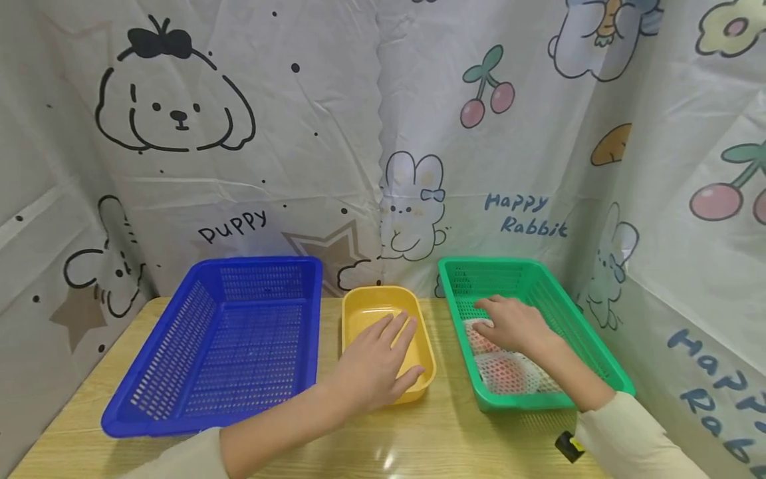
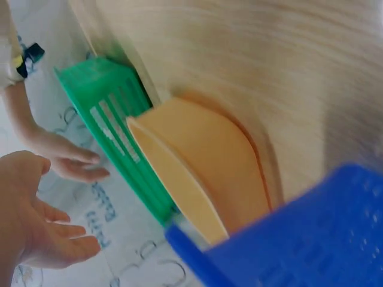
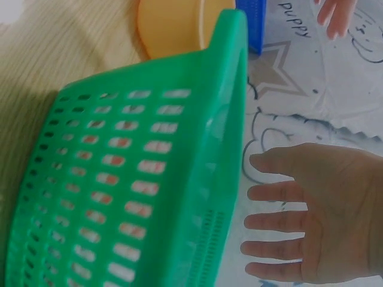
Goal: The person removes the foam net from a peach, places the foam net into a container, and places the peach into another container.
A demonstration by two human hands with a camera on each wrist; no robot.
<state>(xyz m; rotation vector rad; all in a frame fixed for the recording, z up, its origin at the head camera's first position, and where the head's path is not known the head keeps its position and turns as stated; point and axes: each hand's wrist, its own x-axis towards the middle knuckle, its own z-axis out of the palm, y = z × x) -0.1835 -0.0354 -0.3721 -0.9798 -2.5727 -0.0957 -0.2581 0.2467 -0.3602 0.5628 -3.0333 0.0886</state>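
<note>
My left hand (image 1: 378,362) hovers over the yellow tray (image 1: 353,297) with its fingers spread and nothing held. Over the green basket (image 1: 610,372) is my right hand (image 1: 516,326), its fingers loosely extended. Below that hand, inside the basket, lie several reddish round fruits (image 1: 507,374) wrapped in white foam netting; the hand and forearm hide part of them. In the right wrist view the right hand (image 3: 323,212) is above the basket's rim, palm showing, holding nothing. The left wrist view shows the left hand (image 2: 48,221) apart from the yellow tray (image 2: 203,161).
A blue basket (image 1: 314,319) stands to the left of the yellow tray on the wooden table (image 1: 443,439). Printed white curtains (image 1: 335,133) hang behind and at both sides. A black strap piece (image 1: 568,447) sits by the right sleeve.
</note>
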